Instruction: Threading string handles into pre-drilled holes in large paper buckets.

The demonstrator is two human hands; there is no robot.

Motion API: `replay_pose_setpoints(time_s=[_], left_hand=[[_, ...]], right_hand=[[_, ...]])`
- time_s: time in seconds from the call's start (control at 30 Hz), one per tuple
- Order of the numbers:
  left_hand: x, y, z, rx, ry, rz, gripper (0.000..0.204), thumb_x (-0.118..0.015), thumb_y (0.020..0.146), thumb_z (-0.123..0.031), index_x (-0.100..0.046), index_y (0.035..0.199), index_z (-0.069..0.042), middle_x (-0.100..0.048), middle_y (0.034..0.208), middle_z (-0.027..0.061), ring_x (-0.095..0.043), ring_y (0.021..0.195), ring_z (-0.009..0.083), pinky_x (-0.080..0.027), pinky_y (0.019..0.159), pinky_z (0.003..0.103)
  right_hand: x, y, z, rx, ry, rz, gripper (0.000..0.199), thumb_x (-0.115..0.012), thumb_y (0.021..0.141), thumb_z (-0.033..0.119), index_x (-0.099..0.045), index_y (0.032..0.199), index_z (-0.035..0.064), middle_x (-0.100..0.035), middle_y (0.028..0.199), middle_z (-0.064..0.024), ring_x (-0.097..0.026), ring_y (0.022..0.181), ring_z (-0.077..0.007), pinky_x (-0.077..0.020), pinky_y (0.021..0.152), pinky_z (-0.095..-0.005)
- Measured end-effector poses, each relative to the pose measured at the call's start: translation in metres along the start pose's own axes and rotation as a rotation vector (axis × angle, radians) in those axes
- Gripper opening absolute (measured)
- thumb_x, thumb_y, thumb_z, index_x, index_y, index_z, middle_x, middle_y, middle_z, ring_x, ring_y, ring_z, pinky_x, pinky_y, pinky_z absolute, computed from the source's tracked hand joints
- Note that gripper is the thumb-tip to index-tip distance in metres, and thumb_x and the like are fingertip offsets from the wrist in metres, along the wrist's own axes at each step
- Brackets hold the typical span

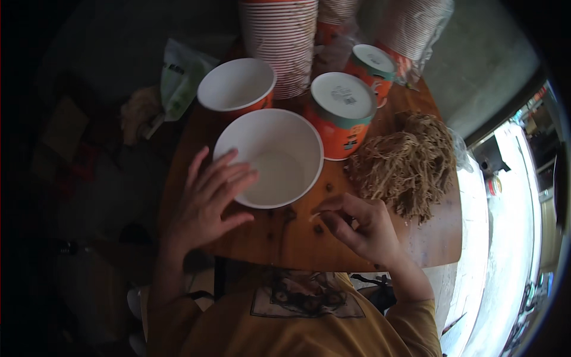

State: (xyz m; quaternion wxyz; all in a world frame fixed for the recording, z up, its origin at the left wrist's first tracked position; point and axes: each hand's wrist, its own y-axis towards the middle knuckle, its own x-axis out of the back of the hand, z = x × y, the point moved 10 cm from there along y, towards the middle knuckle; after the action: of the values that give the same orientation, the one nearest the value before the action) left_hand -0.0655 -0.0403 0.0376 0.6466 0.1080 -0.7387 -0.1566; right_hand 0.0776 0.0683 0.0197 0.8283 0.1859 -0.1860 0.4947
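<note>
A large white-lined paper tub (270, 157) lies open side up in the middle of the wooden table. My left hand (211, 196) is open, its fingers spread over the tub's left rim; whether they touch it I cannot tell. To the right of the tub's near edge, my right hand (360, 226) is closed in a pinch above the tabletop. A small pale bit shows at its fingertips, too tiny to name. Beside that hand, on the right, sits a tangled bundle of brown, dry, stringy strands (410, 163).
Behind stands another open tub (238, 89). Two orange tubs, one larger (344, 98) and one smaller (373, 59), rest upside down. A tall stack of nested tubs (279, 47) and a plastic-wrapped stack (416, 30) rise at the back. The wooden table (297, 244) has a curved edge.
</note>
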Motion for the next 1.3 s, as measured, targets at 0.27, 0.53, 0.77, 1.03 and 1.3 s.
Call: replay_pose_setpoints(time_s=[0.27, 0.53, 0.77, 1.03, 1.3], left_hand=[[-0.006, -0.001, 0.021, -0.067, -0.024, 0.044, 0.018, -0.065, 0.079, -0.001, -0.056, 0.093, -0.007, -0.056, 0.106, 0.0067, -0.048, 0.12, 0.0224, -0.028, 0.109, 0.048], [-0.003, 0.007, 0.015, -0.071, -0.319, -0.006, 0.013, -0.064, 0.083, -0.008, -0.055, 0.092, -0.007, -0.056, 0.086, 0.0058, -0.058, 0.089, 0.0229, -0.032, 0.105, 0.045], [-0.009, 0.028, -0.019, -0.005, -0.328, 0.13, 0.034, -0.071, 0.079, -0.018, -0.055, 0.106, -0.005, -0.06, 0.091, 0.0091, -0.06, 0.09, 0.0263, -0.041, 0.096, 0.042], [-0.001, 0.051, -0.06, -0.052, -0.43, -0.08, 0.059, -0.071, 0.078, -0.006, -0.043, 0.131, -0.005, -0.05, 0.122, 0.0149, -0.054, 0.112, 0.0296, -0.047, 0.091, 0.039], [0.006, 0.042, -0.076, -0.062, -0.875, -0.024, 0.041, -0.066, 0.082, 0.0, -0.053, 0.12, -0.005, -0.051, 0.104, 0.0102, -0.057, 0.088, 0.0182, -0.05, 0.072, 0.031]], right_hand=[[-0.035, -0.002, -0.019, -0.023, 0.242, -0.015, 0.011, -0.059, 0.09, 0.011, -0.063, 0.096, 0.0021, -0.06, 0.069, -0.0025, -0.051, 0.061, -0.0054, -0.043, 0.056, -0.0234], [-0.017, 0.011, -0.039, -0.059, 0.327, -0.232, 0.013, -0.059, 0.092, 0.012, -0.064, 0.094, 0.0013, -0.053, 0.062, 0.0031, -0.043, 0.057, -0.0012, -0.0381, 0.053, -0.0199], [-0.017, 0.019, -0.045, -0.03, 0.369, -0.338, 0.014, -0.06, 0.091, 0.013, -0.066, 0.097, 0.0021, -0.052, 0.06, 0.0046, -0.042, 0.057, -0.0016, -0.0379, 0.052, -0.0203], [-0.015, 0.007, -0.021, 0.073, 0.5, -0.23, 0.016, -0.061, 0.092, 0.013, -0.066, 0.102, 0.0025, -0.066, 0.088, -0.0013, -0.058, 0.081, -0.0056, -0.0473, 0.073, -0.023], [-0.032, -0.005, -0.002, 0.001, 1.084, 0.091, 0.052, -0.061, 0.092, 0.018, -0.03, 0.132, 0.0129, -0.062, 0.086, -0.001, -0.047, 0.063, -0.0043, -0.0387, 0.059, -0.0186]])
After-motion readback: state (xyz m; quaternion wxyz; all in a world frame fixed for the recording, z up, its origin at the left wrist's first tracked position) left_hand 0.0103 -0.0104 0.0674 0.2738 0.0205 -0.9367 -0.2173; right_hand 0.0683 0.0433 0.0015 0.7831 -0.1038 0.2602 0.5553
